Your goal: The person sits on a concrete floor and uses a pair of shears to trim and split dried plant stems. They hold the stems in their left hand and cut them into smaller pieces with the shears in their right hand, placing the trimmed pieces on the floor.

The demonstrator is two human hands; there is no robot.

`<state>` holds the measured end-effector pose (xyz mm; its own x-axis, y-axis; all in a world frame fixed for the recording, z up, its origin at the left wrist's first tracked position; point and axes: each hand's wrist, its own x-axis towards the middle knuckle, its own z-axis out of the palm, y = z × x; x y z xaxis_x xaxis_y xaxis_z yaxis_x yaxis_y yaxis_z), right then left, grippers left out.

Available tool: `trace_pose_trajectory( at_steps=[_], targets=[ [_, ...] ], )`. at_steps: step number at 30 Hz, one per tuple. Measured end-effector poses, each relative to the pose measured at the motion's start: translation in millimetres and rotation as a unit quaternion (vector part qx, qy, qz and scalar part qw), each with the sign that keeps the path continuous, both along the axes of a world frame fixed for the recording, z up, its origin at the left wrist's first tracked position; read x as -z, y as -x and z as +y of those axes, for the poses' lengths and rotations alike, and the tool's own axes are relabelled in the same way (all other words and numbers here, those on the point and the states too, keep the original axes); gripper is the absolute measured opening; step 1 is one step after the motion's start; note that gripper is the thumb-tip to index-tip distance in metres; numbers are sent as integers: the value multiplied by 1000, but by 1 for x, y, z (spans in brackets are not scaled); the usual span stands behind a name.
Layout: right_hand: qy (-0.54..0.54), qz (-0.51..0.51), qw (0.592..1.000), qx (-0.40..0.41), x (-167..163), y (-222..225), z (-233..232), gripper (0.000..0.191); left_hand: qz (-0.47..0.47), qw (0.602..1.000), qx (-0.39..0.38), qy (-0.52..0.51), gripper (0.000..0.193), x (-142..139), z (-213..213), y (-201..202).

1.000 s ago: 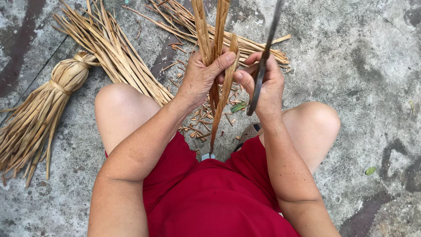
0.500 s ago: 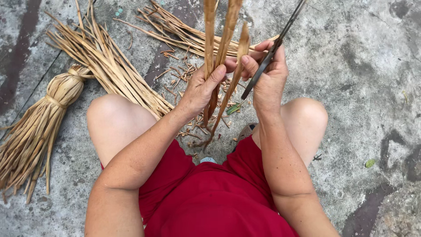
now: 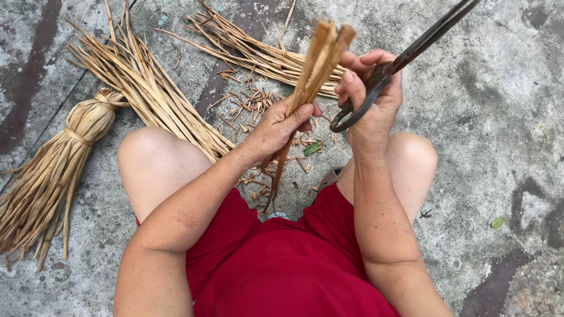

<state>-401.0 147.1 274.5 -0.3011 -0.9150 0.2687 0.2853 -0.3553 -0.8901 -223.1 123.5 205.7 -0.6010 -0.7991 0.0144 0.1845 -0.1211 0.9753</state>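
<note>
Rough grey concrete [image 3: 487,117], stained with darker patches, filled the frame beneath a seated person in red shorts [image 3: 288,264], both bare knees showing.

Just above the middle of the frame, a small bunch of dried leaf strips [image 3: 314,70] stood nearly upright, its cut top ends toward the camera. The left hand [image 3: 281,126] was closed round the bunch partway down, thumb across the front, and the thin lower ends trailed on between the knees. Just right of it, the right hand [image 3: 373,100] gripped the dark looped handles of a pair of large metal scissors [image 3: 405,58], fingers through the loop and curled tight; the blades ran up and out toward the upper right corner, and whether they were parted could not be told. The scissors lay close beside the strips without clearly touching them.

Below the hands, short trimmed scraps [image 3: 252,108] were scattered on the ground. A loose sheaf of long strips [image 3: 258,56] lay across the upper middle, and another sheaf [image 3: 147,94] slanted from the upper left toward the left knee. At the left edge lay a tied bundle [image 3: 53,170] bound near its head, its ends fanning toward the lower left. A small green leaf [image 3: 497,222] sat at the lower right.
</note>
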Motion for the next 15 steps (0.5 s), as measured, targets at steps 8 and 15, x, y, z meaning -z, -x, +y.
trace_pose_trajectory(
  at_steps=[8,15],
  targets=[
    [-73,-59,995,-20,18,17,-11,46,51,987,-131,83,38,-6,-25,7],
    [-22,91,992,-81,57,24,-52,23,150,920,-310,188,84,2,-101,-3]
  ],
)
